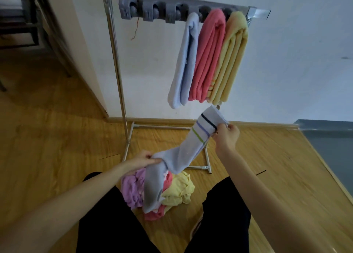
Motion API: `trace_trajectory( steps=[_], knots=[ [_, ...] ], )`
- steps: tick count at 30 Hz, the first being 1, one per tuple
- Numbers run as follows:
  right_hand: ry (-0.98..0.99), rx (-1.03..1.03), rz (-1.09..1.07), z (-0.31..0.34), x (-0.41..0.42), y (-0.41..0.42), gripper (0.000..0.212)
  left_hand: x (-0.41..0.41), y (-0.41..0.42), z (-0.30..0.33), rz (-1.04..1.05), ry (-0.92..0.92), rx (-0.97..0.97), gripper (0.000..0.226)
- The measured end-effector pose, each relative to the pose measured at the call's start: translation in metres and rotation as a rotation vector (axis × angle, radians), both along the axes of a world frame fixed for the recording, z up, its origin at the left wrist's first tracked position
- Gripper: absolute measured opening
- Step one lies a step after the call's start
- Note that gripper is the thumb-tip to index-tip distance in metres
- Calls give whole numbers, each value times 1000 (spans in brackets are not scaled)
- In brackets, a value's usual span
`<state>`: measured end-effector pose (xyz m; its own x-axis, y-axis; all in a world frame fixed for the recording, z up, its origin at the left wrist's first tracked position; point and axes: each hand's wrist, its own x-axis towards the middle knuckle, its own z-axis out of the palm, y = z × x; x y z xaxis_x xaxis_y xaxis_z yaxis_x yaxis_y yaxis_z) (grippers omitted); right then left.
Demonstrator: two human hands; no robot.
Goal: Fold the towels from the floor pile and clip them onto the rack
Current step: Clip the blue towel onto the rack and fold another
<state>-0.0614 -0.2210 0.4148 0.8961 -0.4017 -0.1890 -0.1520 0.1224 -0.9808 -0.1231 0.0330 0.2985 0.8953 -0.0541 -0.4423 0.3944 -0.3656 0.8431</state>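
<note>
A pale blue towel with dark, violet and green stripes (pixel 183 153) stretches between my hands above the floor pile (pixel 179 191). My left hand (pixel 142 160) grips its lower part near the pile. Higher up, my right hand (pixel 227 133) pinches the striped end. One loose end of the towel hangs down over the pile, which holds purple, pink and yellow towels. On the rack (pixel 114 48) hang three folded towels: a light blue one (pixel 185 62), a pink one (pixel 209 56) and a yellow one (pixel 230 60).
Grey clips (pixel 150 11) sit along the rack's top bar, three on the left holding nothing. The rack stands on a wooden floor against a white wall. My knees in black trousers (pixel 225 214) flank the pile. A grey surface (pixel 332 138) lies at the right.
</note>
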Motion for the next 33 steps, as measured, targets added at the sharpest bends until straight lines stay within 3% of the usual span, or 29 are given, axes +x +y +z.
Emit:
trace_trajectory(
  steps=[5, 8, 9, 12, 14, 15, 17, 19, 20, 24, 28, 33],
  knots=[
    [202, -173, 256, -38, -13, -1, 24, 20, -16, 56, 1, -107, -103, 26],
    [326, -302, 482, -45, -18, -2, 13, 29, -24, 97, -141, -198, -88, 27],
    [355, -389, 581, -42, -19, -2, 10, 30, -27, 113, -213, -218, -71, 29],
    [418, -848, 918, -34, -18, -9, 26, 29, -36, 160, -401, -229, -34, 28],
    [331, -1056, 986, -28, -17, -8, 37, 28, -41, 184, -495, -234, -4, 25],
    [236, -984, 945, -22, -18, -6, 36, 28, -43, 192, -534, -236, 20, 24],
    [67, -504, 850, -8, -20, 1, 30, 28, -48, 202, -602, -240, 74, 22],
    [27, -55, 880, 6, -21, 6, 32, 30, -51, 204, -629, -244, 110, 17],
    [29, 61, 936, 9, -21, 6, 34, 31, -52, 205, -625, -250, 116, 16],
    [37, 121, 1223, 12, -21, 6, 54, 33, -47, 208, -612, -270, 143, 19],
    [-47, -26, 1239, 22, -22, -5, 26, 30, -34, 209, -606, -248, 178, 19],
    [-134, -171, 1198, 43, -10, -23, 22, 26, -11, 219, -607, -241, 85, 21]
  ],
)
